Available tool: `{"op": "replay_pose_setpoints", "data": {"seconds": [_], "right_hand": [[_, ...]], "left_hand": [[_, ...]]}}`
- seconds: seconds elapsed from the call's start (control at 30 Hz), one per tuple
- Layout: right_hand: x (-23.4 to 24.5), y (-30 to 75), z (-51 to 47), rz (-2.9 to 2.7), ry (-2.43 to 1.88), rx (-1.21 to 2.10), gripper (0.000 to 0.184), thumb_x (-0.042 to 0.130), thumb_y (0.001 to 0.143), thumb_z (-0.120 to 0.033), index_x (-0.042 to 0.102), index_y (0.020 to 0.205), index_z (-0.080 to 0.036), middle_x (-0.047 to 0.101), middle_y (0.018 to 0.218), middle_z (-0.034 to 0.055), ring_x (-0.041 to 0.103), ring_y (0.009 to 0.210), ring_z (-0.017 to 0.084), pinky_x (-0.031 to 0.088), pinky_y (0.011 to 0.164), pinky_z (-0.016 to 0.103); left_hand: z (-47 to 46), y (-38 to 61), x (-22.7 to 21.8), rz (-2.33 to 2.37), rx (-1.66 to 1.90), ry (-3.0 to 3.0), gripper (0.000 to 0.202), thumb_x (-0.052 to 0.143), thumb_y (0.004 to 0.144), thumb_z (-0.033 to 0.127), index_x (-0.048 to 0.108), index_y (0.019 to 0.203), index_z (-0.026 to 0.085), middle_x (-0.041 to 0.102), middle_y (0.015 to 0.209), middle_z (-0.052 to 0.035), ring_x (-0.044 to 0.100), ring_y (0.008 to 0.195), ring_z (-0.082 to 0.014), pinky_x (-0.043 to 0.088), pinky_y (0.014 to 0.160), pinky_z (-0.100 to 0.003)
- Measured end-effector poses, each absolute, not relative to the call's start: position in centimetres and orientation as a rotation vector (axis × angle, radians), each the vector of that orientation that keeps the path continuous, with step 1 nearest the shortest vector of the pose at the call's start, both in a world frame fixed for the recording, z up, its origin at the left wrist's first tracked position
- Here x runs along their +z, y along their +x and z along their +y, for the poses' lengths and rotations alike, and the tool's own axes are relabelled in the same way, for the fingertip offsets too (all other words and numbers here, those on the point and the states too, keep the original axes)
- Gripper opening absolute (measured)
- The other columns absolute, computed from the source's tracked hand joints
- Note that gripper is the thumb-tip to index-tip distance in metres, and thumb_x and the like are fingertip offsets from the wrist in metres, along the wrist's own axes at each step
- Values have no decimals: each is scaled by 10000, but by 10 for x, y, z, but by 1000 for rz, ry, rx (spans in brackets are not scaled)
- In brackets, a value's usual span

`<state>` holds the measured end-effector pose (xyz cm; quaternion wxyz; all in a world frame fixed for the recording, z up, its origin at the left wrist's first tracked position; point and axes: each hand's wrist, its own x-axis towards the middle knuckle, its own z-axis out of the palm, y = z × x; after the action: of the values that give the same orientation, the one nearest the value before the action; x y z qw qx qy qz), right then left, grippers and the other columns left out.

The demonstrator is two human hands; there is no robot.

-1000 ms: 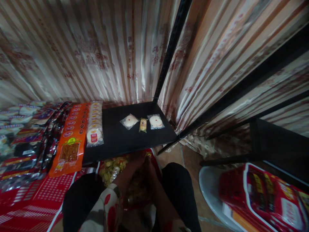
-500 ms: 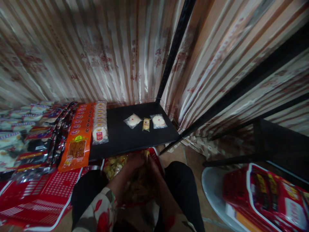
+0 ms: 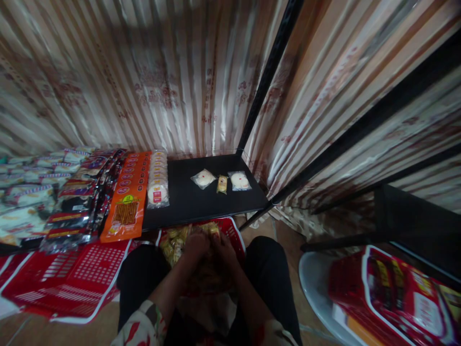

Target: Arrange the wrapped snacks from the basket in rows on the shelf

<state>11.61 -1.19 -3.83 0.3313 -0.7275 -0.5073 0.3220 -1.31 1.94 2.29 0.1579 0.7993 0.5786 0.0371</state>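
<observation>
A yellow packet (image 3: 214,229) is gripped by the right hand (image 3: 224,247) within a red plastic basket (image 3: 236,234), seemingly set between the knees (image 3: 272,254) for easy reach; whether the left hand (image 3: 197,244) is closed cannot be told; two wrapped round crackers (image 3: 239,180) are spaced on the black shelf (image 3: 187,204), presumably for visibility.

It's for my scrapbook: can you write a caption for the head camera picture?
Left hand and right hand together in a red basket of yellow packets beside a black shelf.

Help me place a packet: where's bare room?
Bare: the black shelf between the row of white rounds and three loose packets, plus in front of those. Crowded: leftward, under the orange snack-stick bag, and the middle red basket.
</observation>
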Motion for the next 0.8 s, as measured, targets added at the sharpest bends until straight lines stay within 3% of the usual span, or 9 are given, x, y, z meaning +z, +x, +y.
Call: {"op": "replay_pose_setpoints", "data": {"seconds": [0.17, 0.27, 0.43, 0.5, 0.6, 0.8], "right_hand": [[-31, 106, -31, -1714, -1938, 671, 442, 434, 810, -446, 537, 1164, -201, 545, 1205, 93, 475, 1126, 223, 361, 954, 365], [-31, 97, -39, -1866, -1948, 561, 366, 392, 852, -344, 552, 1143, -191, 554, 1185, 104, 491, 1095, 213, 372, 931, 360], [-31, 82, -43, -1986, -1945, 401, 335, 430, 830, -251, 566, 1135, -222, 530, 1216, 110, 439, 1147, 252, 336, 949, 411], [-33, 81, -43, -2021, -1873, 413, 347, 420, 826, -216, 565, 1140, -231, 536, 1212, 97, 409, 1179, 249, 293, 988, 423], [-39, 84, -41, -1959, -1797, 494, 356, 378, 835, -215, 569, 1136, -218, 554, 1189, 79, 399, 1194, 216, 269, 1021, 406], [-51, 102, -37, -1571, -1862, 688, 383, 386, 801, -288, 564, 1130, -206, 600, 1124, 62, 505, 1093, 191, 370, 958, 373]], "left_hand": [[10, -25, 17, 1784, 394, 2296, 307, 367, 806, 168, 639, 940, 118, 602, 1105, -146, 509, 1079, -225, 246, 1025, -440], [6, -32, 16, 1800, 544, 2255, 327, 348, 820, 148, 602, 1025, 157, 617, 1088, -114, 503, 1097, -212, 269, 1020, -442], [-6, -39, 19, 1848, 714, 2116, 360, 386, 833, 294, 536, 1126, 148, 563, 1171, -120, 413, 1194, -233, 312, 1006, -434], [-10, -40, 20, 1870, 738, 2078, 397, 429, 805, 334, 527, 1134, 135, 529, 1212, -130, 363, 1231, -256, 317, 1005, -445], [-12, -40, 18, 1890, 740, 2054, 361, 462, 764, 267, 559, 1088, 141, 517, 1226, -122, 338, 1247, -262, 314, 1011, -449], [-6, -36, 11, 1879, 651, 2093, 376, 441, 759, 217, 564, 1114, 211, 534, 1220, -67, 377, 1219, -242, 301, 1018, -443]]}}
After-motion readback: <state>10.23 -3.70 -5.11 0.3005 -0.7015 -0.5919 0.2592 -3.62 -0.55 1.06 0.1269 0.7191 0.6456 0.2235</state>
